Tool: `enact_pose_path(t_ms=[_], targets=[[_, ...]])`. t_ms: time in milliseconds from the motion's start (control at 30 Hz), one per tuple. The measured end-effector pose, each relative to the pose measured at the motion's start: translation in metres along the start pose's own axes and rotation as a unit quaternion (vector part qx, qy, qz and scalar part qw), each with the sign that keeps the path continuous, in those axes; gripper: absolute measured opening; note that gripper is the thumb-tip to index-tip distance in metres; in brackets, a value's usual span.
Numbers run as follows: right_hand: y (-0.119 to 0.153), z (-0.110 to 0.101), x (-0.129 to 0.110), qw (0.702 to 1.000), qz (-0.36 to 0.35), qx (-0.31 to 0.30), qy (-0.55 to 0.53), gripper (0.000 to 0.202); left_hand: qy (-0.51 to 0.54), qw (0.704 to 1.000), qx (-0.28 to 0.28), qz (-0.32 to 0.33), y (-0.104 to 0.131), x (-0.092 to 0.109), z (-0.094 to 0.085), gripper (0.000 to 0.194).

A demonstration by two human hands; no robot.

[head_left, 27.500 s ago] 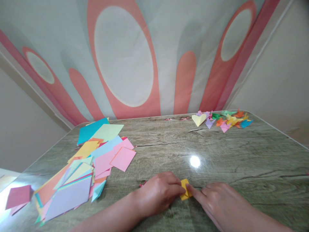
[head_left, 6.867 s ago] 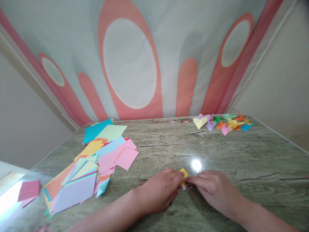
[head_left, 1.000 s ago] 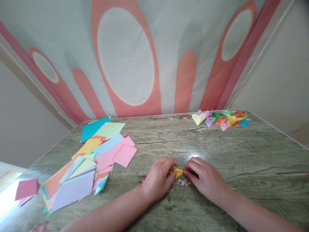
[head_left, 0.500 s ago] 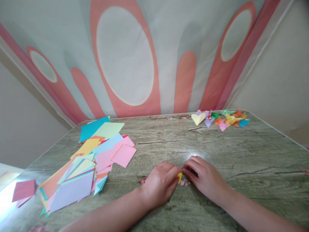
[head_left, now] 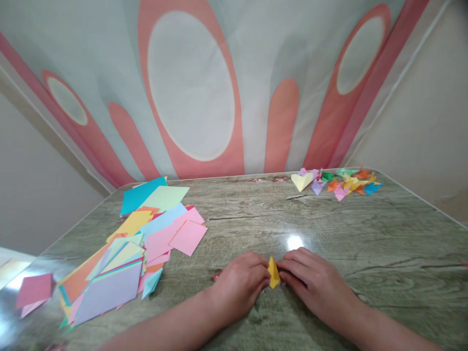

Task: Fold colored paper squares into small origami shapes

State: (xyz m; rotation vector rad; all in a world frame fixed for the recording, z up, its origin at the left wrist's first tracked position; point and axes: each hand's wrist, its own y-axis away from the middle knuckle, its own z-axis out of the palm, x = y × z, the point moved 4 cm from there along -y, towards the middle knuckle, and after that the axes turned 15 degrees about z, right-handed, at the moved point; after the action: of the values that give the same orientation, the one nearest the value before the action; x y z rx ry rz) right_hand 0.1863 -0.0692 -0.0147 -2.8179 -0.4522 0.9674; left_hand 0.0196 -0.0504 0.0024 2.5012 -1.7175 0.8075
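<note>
A small folded piece of yellow paper (head_left: 273, 273), narrow and pointed at its top and bottom, is between my two hands near the front of the table. My left hand (head_left: 243, 280) pinches its left edge, with the fingers curled together. On the other side, the fingertips of my right hand (head_left: 310, 273) press together at the paper's right edge. Parts of the paper's sides are covered by my fingertips.
Many coloured paper sheets (head_left: 109, 297) lie spread over the left of the wood-patterned table (head_left: 241, 204). Small folded paper figures (head_left: 353, 183) are grouped at the back right, beside a pale yellow folded piece (head_left: 302, 182). A printed backdrop (head_left: 252, 122) stands behind.
The yellow paper, mostly covered before, now shows as a pointed shape between my hands. My right hand has moved slightly down and toward me.
</note>
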Motion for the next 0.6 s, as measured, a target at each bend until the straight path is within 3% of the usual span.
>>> enact_pose_path(t_ms=[200,600], targets=[[0.006,-0.001,-0.002,1.0,-0.013,0.011,0.011,0.017,-0.075,0.994,-0.049,0.067,0.002,0.009,0.002,0.023],[0.005,0.0,-0.008,0.996,-0.006,0.065,0.065,0.018,-0.068,0.993,-0.058,0.073,-0.002,0.012,-0.002,0.022]])
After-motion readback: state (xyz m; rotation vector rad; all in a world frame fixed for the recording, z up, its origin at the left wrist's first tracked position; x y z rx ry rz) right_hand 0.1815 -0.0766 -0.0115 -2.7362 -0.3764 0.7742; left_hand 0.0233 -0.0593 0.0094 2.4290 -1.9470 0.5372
